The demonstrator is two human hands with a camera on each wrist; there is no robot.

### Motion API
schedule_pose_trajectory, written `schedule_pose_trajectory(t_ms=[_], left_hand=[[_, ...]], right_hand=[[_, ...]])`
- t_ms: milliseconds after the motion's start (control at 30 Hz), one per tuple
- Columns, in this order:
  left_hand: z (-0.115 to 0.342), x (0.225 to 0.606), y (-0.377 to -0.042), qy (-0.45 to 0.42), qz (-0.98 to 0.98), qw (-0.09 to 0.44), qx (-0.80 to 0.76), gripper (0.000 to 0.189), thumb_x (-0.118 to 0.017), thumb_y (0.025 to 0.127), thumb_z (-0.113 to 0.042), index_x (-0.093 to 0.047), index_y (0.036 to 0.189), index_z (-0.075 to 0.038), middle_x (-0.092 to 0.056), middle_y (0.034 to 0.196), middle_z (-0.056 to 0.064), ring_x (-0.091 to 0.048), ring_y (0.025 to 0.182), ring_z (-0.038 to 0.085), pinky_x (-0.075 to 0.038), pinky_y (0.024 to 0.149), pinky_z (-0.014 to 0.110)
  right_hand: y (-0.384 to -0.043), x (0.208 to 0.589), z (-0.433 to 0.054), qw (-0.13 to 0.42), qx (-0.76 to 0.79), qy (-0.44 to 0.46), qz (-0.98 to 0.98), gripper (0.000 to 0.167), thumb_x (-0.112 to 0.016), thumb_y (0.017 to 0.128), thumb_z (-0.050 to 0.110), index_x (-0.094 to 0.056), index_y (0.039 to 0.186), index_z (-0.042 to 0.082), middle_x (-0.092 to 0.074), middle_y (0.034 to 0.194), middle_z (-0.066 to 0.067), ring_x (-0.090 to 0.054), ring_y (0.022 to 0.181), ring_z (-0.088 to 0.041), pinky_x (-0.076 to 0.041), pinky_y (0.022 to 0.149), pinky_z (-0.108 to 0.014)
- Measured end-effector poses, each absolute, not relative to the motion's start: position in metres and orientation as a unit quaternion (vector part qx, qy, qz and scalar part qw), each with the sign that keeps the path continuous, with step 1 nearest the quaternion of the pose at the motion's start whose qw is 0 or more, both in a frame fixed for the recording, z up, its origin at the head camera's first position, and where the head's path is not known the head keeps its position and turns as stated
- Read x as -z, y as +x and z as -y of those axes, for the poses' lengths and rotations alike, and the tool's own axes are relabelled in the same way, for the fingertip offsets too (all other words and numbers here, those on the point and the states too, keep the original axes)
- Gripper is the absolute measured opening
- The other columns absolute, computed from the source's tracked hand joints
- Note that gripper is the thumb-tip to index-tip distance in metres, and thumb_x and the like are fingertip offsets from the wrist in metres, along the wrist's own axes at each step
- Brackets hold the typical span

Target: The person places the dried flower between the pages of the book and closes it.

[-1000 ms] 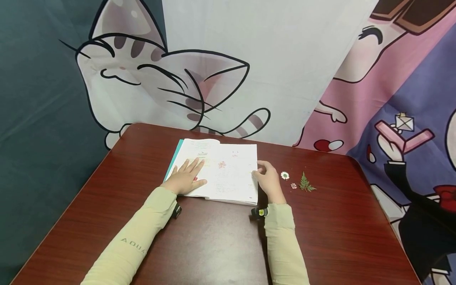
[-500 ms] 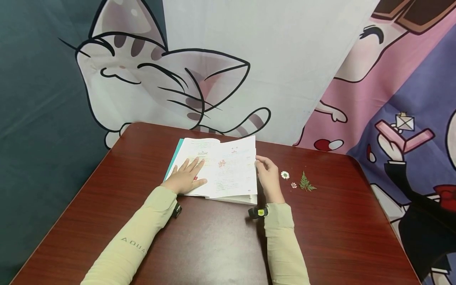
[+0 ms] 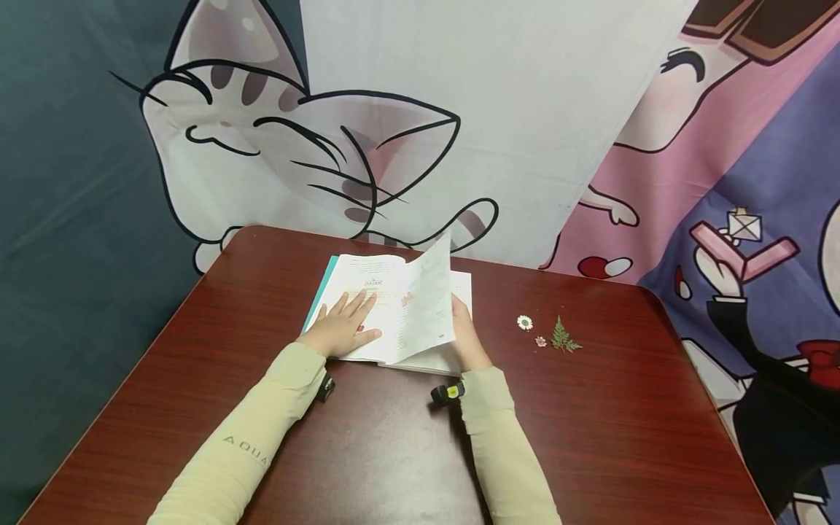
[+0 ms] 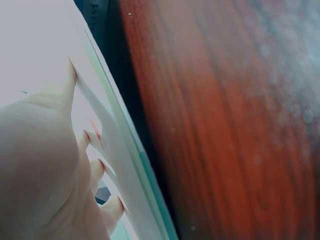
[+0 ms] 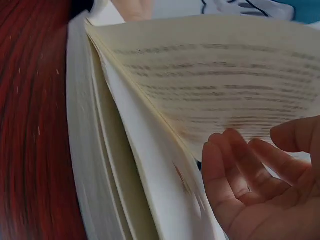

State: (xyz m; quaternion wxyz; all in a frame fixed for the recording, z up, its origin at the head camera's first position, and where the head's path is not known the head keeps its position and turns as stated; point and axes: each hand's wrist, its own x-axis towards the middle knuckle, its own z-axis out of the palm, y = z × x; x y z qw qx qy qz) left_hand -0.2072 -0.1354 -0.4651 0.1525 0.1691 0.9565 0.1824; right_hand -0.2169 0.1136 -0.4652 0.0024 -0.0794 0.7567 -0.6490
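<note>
An open book (image 3: pixel 357 271) with a teal cover edge lies on the table. My left hand (image 3: pixel 337 327) rests flat on its left page, fingers spread. A single page (image 3: pixel 426 310) on the right side stands raised and curves over to the left. Behind that page's outer edge is my right hand (image 3: pixel 467 339), partly hidden in the head view. In the right wrist view, the relaxed fingers (image 5: pixel 215 167) and the thumb are both on the near side of the printed page (image 5: pixel 200 75), against or close to it. I see no pinch there.
A white daisy-like flower (image 3: pixel 524 322), a small pink flower (image 3: pixel 541 341) and a green fern leaf (image 3: pixel 563 336) lie on the brown table (image 3: pixel 623 408), right of the book. A cartoon-printed cloth (image 3: pixel 512 109) hangs behind the table.
The right-hand page has risen from nearly flat and swung left. My right hand has moved left with it, from gripping its outer edge to behind it. My left hand has stayed put.
</note>
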Motion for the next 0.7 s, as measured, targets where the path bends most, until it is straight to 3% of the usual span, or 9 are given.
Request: schedule_pose_trajectory(t_ms=[100,233,500,600,700], left_hand=[[0.136,0.467,-0.208,0.17,-0.957,0.154,-0.179,0.079,-0.044,0.105,-0.054,-0.012,0.165,-0.014,-0.006,0.17,0.012,0.001,0.154,0.043,-0.003,0.117,0.071],[0.137,0.469,-0.21,0.17,-0.958,0.153,-0.175,0.079,-0.044,0.104,-0.055,-0.012,0.165,-0.015,-0.006,0.171,0.011,0.0,0.154,0.043,-0.003,0.117,0.071],[0.137,0.471,-0.211,0.166,-0.962,0.145,-0.16,0.075,-0.047,0.104,-0.051,-0.022,0.163,-0.011,-0.014,0.169,0.012,-0.005,0.154,0.043,-0.008,0.116,0.071],[0.139,0.465,-0.209,0.155,-0.959,0.136,-0.192,0.064,-0.051,0.104,-0.041,-0.037,0.157,-0.007,-0.028,0.164,0.017,-0.016,0.152,0.043,-0.01,0.117,0.07],[0.144,0.458,-0.204,0.147,-0.954,0.123,-0.228,0.051,-0.052,0.104,-0.037,-0.053,0.144,-0.006,-0.046,0.151,0.022,-0.04,0.141,0.04,-0.024,0.117,0.062]], right_hand=[[-0.223,0.468,-0.1,0.022,0.623,-0.074,-0.779,0.034,-0.059,0.101,0.016,-0.062,0.131,-0.002,-0.066,0.123,-0.02,-0.059,0.113,-0.026,-0.047,0.098,-0.039],[-0.23,0.472,-0.085,0.058,0.595,-0.051,-0.8,0.037,-0.058,0.103,0.021,-0.06,0.137,0.006,-0.066,0.125,-0.018,-0.065,0.113,-0.03,-0.055,0.091,-0.042],[-0.235,0.48,-0.071,0.073,0.567,-0.076,-0.817,0.045,-0.062,0.097,0.007,-0.056,0.141,0.001,-0.064,0.12,-0.021,-0.068,0.1,-0.03,-0.059,0.073,-0.03],[-0.236,0.481,-0.068,0.065,0.541,-0.087,-0.834,0.047,-0.065,0.093,0.007,-0.057,0.139,0.001,-0.066,0.117,-0.02,-0.066,0.1,-0.028,-0.057,0.071,-0.028],[-0.236,0.482,-0.066,0.059,0.512,-0.095,-0.852,0.049,-0.069,0.092,0.01,-0.058,0.139,0.003,-0.067,0.115,-0.018,-0.064,0.099,-0.027,-0.056,0.079,-0.032]])
